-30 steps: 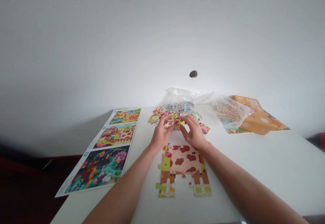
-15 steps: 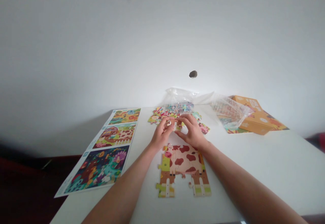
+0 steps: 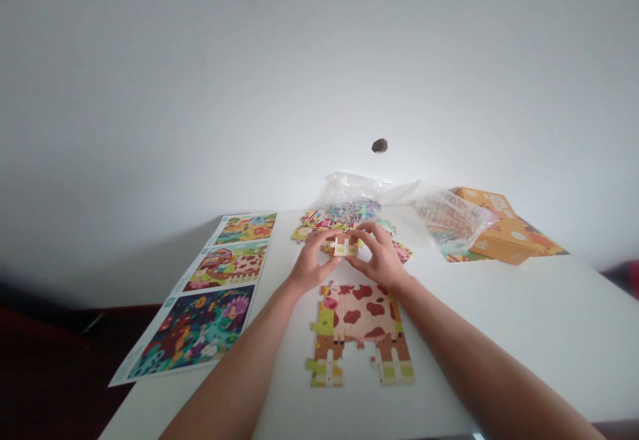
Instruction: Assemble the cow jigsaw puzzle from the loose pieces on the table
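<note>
Between my two hands is a brown jigsaw puzzle piece (image 3: 345,246) with a white fence printed on it, its face turned toward me. My left hand (image 3: 313,263) pinches its left side with thumb and fingers. On the other side, my right hand (image 3: 378,253) grips the piece's right edge in the same way. Nearer to me lies a partly joined cow puzzle (image 3: 362,313), with a gap in its bottom row between two fence parts. Loose puzzle pieces (image 3: 303,233) lie behind my hands, partly hidden by them.
A sheet with three printed pictures (image 3: 210,293) lies along the table's left edge. Clear plastic bags (image 3: 349,190) with pieces inside sit at the back. An orange box (image 3: 504,230) rests at the back right. The white wall has a dark hole (image 3: 379,146).
The fence piece has turned so its printed face now shows more fully. My left hand has shifted slightly left, its fingers a little wider. The cow puzzle has stayed put.
</note>
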`<state>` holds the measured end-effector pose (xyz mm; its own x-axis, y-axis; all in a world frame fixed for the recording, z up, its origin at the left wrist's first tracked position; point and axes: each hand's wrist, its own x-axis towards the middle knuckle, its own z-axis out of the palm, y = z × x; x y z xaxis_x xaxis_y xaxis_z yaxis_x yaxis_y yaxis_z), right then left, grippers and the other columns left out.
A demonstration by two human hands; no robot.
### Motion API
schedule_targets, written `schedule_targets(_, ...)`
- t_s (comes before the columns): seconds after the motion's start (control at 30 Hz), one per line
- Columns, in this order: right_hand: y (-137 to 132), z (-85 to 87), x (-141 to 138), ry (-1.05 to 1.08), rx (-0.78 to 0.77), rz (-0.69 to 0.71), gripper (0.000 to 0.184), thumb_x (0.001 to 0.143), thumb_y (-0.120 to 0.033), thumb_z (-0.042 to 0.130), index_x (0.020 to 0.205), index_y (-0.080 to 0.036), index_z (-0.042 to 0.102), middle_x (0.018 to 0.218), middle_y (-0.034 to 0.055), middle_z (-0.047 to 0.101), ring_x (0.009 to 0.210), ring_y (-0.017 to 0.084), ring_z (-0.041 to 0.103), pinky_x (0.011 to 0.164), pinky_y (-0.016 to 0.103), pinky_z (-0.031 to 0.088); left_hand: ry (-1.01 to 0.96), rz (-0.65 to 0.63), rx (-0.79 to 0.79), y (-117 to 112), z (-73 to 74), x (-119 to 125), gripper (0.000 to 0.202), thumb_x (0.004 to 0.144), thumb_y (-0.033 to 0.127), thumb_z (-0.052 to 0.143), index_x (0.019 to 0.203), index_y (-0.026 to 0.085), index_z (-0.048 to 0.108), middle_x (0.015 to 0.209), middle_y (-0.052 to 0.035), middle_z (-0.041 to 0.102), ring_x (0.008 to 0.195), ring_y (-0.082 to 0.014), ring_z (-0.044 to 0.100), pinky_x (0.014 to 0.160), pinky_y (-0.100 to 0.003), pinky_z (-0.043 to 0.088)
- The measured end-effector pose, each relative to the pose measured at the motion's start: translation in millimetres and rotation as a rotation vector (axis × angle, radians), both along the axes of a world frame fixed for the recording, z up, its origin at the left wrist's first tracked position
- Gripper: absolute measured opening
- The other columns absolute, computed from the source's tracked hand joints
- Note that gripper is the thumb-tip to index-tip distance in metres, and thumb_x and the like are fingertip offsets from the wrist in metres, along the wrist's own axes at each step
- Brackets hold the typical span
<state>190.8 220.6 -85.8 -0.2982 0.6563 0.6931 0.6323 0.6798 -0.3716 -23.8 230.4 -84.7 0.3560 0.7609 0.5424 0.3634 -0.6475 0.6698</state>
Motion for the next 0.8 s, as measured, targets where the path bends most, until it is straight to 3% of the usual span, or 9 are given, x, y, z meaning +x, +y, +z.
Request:
schedule_targets(0.2,-0.3,2.0,2.0,-0.033,-0.012,0.009,0.047,0.087,-0.038,0.068,0.131,-0.028,0.055,0.126,0.0106,0.055,0.115,0.030,0.052,0.097,0.047,0.041,0.091,0.090,0.156,0.8,2.8,0.2,0.047,0.081,0.022,0.068,0.126,0.028,0.060,0.125,-0.0053,0.063,0.121,-0.0280,0.051,0.109,-0.048,0.036)
schedule_targets(0.8,-0.1,3.9,5.2,-0.014,-0.024,0.023,0.047,0.087,-0.034,0.067,0.131,-0.026,0.052,0.124,0.0108,0.057,0.114,0.030,0.052,0.097,0.047,0.042,0.135,0.153,0.192,3.1,0.3,-1.2,0.046,0.082,0.026,0.069,0.127,0.028,0.060,0.127,-0.0066,0.061,0.122,-0.0276,0.051,0.109,-0.048,0.034)
